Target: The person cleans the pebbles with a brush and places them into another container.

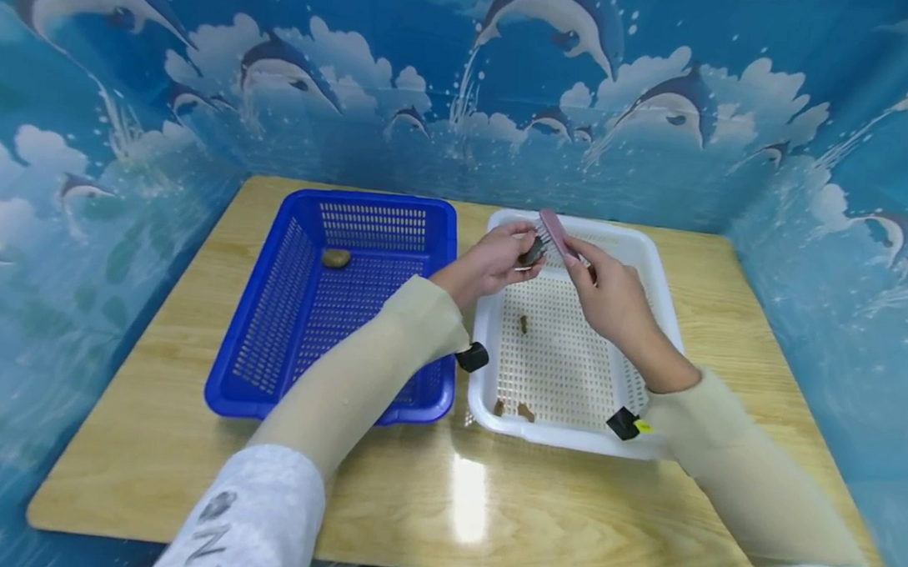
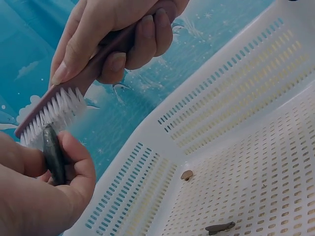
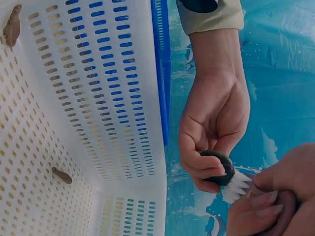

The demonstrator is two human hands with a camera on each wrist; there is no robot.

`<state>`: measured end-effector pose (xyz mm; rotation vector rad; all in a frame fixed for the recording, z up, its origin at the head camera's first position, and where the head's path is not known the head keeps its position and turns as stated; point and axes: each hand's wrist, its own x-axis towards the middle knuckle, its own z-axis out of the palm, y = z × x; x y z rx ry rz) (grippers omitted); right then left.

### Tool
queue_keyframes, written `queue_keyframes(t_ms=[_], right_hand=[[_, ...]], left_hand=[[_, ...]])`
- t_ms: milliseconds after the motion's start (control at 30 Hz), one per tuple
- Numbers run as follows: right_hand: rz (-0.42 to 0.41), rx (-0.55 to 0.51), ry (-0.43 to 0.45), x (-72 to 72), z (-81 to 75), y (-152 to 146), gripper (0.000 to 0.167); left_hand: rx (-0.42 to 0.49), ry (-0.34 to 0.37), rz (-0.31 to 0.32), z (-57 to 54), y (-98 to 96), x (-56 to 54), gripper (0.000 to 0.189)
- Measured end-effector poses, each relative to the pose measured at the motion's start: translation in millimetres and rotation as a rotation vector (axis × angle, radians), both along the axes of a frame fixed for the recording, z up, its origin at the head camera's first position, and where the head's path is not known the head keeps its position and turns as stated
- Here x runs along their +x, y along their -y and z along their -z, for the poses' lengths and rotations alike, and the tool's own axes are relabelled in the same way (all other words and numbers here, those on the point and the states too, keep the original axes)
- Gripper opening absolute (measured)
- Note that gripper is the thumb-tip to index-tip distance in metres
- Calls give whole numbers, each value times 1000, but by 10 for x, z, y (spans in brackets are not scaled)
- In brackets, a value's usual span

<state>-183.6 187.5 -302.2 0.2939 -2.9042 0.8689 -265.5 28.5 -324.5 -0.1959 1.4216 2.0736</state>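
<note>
My left hand [image 1: 500, 260] pinches a dark, smooth, flat stone [image 2: 53, 155] between thumb and fingers. The right hand [image 1: 607, 293] grips a pinkish scrubbing brush [image 2: 93, 71] by its handle, thumb laid along the back. White bristles [image 3: 236, 188] meet the stone's edge in both wrist views. Both hands are held over the far part of a white perforated basket [image 1: 668, 283]. Small brown lumps lie inside that basket, one brown piece [image 1: 523, 323] near the middle and another lump [image 1: 525, 412] by the near wall.
Left of the white basket stands a blue perforated basket [image 1: 221, 375] with one brownish stone [image 1: 336, 258] near its far left. Both rest on a wooden table [image 1: 566, 504]. Dolphin-printed sheeting [image 1: 432, 57] rises behind the table and on both sides.
</note>
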Motion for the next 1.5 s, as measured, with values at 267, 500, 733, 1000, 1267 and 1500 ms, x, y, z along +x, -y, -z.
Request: queue_keyframes(t_ms=[267,500,733,1000,1267,1500], right_hand=[[-10,21,-26,56,-14,13,46],[16,108,-67,27,-27,-8,45],[36,88,-37,-64,-60,-56,46],[54,75,-19,-61,-79,-119,46],[31,75,64,-36,-90,-166,46],[23,82,127,-40,-20,-181,48]], left_hand=[[47,42,-75,-3,46,-20,39],[96,-43,42,-25,34,5,42],[51,-89,143,-22,27,49,46],[-40,-137,91,14,73,76,36],[-32,-174,16,-32,161,101,35],[78,-42,-12,-104,207,142,36]])
